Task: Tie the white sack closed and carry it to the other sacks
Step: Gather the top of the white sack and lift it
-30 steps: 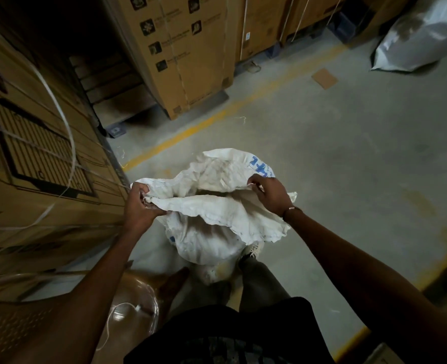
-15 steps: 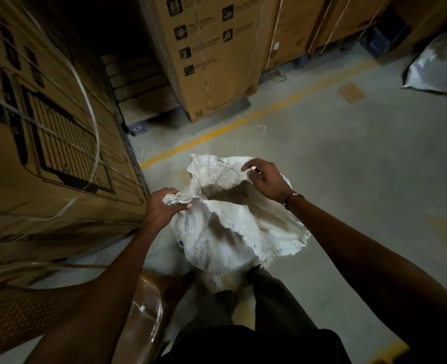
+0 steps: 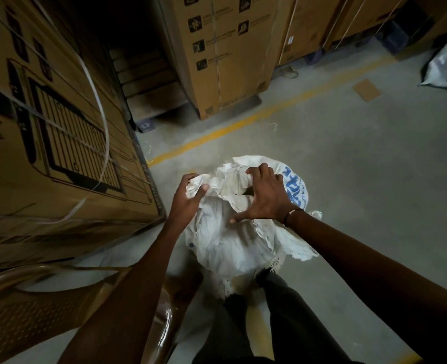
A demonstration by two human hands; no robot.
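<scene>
Head view: the white sack (image 3: 233, 240) stands on the floor (image 3: 348, 164) between the person's feet, left hand (image 3: 188, 198) fingers clamped on bunched rim at 9 o'clock, right hand (image 3: 265, 198) fingers spread, apparently gathering the mouth for tying.

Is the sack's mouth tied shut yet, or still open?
Still open. The white sack shows a dark gap at its mouth; the left hand bunches one edge, the right hand spreads over the other.
</scene>
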